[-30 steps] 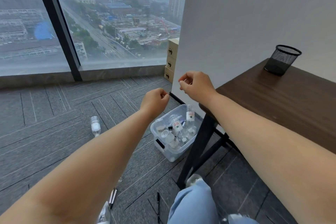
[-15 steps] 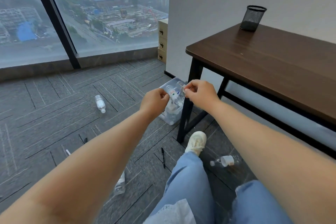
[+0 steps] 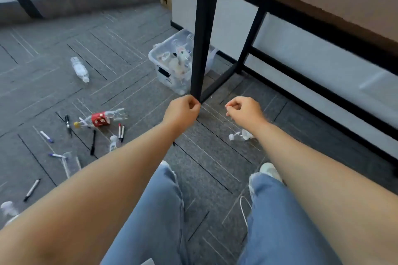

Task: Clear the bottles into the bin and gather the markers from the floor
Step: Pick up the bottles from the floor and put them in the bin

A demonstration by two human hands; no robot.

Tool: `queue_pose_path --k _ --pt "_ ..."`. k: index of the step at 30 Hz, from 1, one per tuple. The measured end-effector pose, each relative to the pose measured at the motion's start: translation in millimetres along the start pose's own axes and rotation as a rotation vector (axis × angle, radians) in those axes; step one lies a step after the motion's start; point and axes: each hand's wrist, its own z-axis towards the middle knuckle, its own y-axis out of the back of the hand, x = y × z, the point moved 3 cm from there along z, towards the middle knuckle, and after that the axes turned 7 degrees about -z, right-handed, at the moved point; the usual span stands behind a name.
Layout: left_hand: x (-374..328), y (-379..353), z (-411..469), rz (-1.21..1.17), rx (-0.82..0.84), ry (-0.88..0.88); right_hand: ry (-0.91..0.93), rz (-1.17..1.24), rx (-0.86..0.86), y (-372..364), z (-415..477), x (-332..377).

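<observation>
**Standing over the litter, both hands empty**

Looking down through the head view: both arms extend forward over the carpet. Left hand [image 3: 182, 110] is curled into a loose fist, fingertips against thumb, nothing visible in it. Right hand [image 3: 244, 110] is likewise curled, thumb and forefinger nearly meeting, holding nothing that shows.

Bin [image 3: 160, 64]: clear plastic, on the floor ahead, partly behind the table leg [image 3: 199, 38], already holding several bottles.

Remaining items:
- Small clear bottle [image 3: 239, 135] lies just below the right hand, partly hidden by the forearm, cap pointing left. Right hand is nearer.
- Red-labelled bottle [image 3: 100, 119] lies well left of the left hand, long axis roughly left-right.
- Clear bottle [image 3: 79, 69] lies farther left and ahead, cap toward the viewer.
- Markers [image 3: 121, 131] are scattered around the red-labelled bottle, mostly pointing toward and away from the viewer; another marker [image 3: 31, 189] lies at far left.

Judgement: the small clear bottle is the easiest pick, then a short carry forward-left to the bin.
</observation>
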Motion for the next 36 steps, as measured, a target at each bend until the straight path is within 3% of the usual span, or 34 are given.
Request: queue_pose_path --k 7,15,25,31,36 --pt "58 -56 54 0.04 0.067 0.116 -0.138 -0.025 0.073 -56 47 -74" --pt "109 -119 105 0.123 0.128 0.064 -0.252 -0.168 0.033 -99 97 -160" --pt "173 -178 166 0.127 0.121 0.066 -0.323 -0.233 0.14 -177 169 -249" --pt "219 -209 190 0.142 0.114 0.134 -0.265 -0.372 0.164 -212 212 -283" --pt "249 -239 190 0.131 0.128 0.168 -0.069 -0.814 0.313 -237 220 -308"
